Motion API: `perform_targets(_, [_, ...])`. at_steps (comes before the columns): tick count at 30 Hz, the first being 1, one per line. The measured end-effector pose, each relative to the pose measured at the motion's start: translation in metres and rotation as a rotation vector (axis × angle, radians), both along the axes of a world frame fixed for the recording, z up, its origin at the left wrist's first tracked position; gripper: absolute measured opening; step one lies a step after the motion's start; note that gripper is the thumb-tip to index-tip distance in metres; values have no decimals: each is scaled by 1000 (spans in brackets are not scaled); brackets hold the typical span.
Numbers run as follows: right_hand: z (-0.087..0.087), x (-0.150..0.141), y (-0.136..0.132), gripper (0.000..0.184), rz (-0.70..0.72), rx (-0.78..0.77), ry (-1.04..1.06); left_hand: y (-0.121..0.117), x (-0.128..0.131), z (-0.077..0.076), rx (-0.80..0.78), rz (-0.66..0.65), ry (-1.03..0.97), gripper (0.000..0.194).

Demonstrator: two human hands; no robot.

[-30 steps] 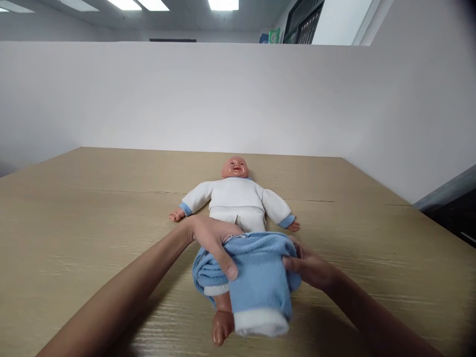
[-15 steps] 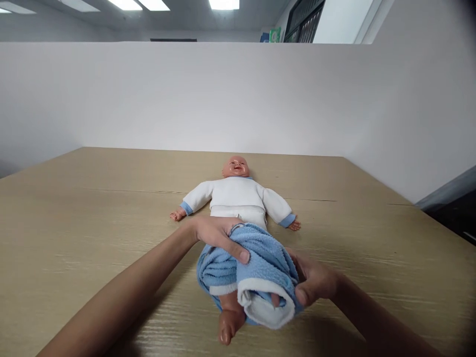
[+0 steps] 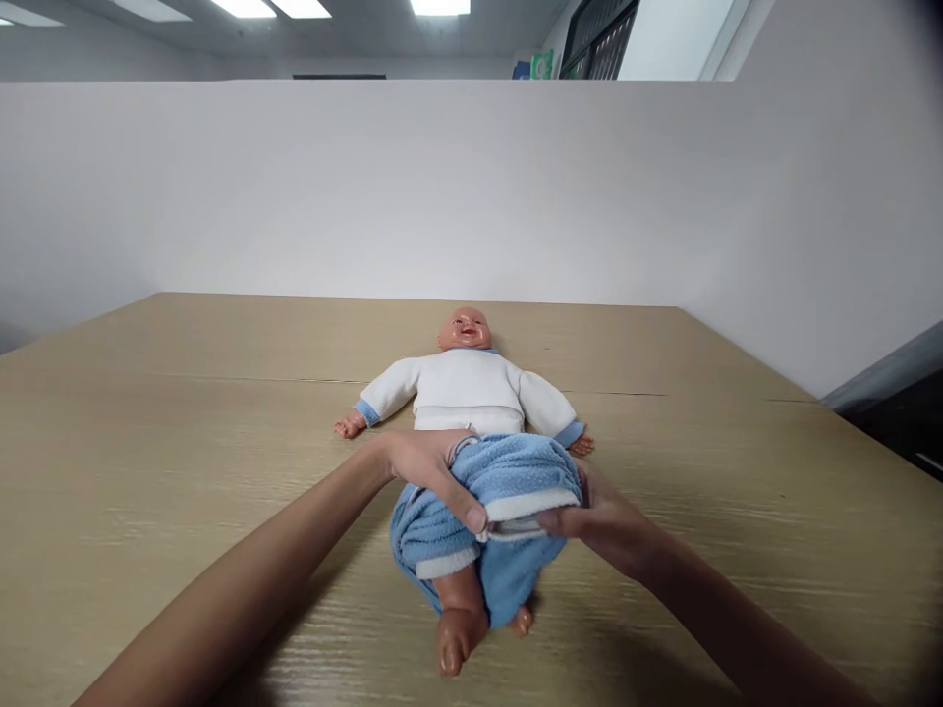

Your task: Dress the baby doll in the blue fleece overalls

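A baby doll (image 3: 466,332) lies on its back on the wooden table, head away from me and arms spread. It wears a white sweater (image 3: 469,383) with blue cuffs. Blue fleece pants (image 3: 520,466) with white hems are bunched over its legs. My left hand (image 3: 442,476) grips the bunched fabric from the left, thumb on top. From the right, my right hand (image 3: 589,511) pinches the white hem of one pant leg, thumb in front. One bare foot (image 3: 458,638) sticks out of the left-side leg opening; toes of the other foot (image 3: 522,620) show below the fabric.
The wooden table (image 3: 221,442) reaches back to a white partition wall (image 3: 413,187). A dark object (image 3: 903,417) stands past the table's right edge. Ceiling lights and a window show above the partition.
My right hand has moved up and drawn the pant leg's white hem upward, folding it back. The other foot's toes now show beneath. My left hand has stayed nearly in place.
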State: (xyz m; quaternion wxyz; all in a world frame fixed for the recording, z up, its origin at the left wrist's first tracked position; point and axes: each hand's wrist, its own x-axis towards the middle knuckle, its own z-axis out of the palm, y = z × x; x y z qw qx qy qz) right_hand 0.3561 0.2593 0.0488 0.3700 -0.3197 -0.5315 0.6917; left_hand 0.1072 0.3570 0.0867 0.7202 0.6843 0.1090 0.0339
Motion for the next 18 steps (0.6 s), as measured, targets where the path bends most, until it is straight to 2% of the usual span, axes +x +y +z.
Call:
perform_targets(2, [0,-2,0,47,-113,5,-34,-1,1,3,51,-43,-40,44])
perform_targets(5, [7,-7,-3,43,-210,12,-69,-4,2,7,75,-136,-91,32])
perform_targets(8, [17,-13,-16,44,-272,41,-124,-7,3,11,76,-59,-69,32])
perform_targets(10, [19,-18,-33,51,-304,16,-187,-10,5,13,87,-47,-37,36])
perform_targets(13, [8,-27,-68,63,-416,-61,-283,-17,9,18,123,-132,10,43])
perform_targets(14, [3,-30,-81,65,-476,-65,-304,-20,10,20,159,-128,35,45])
perform_targets(18, [-20,-50,-122,83,-561,-147,-330,-29,12,29,348,-44,202,58])
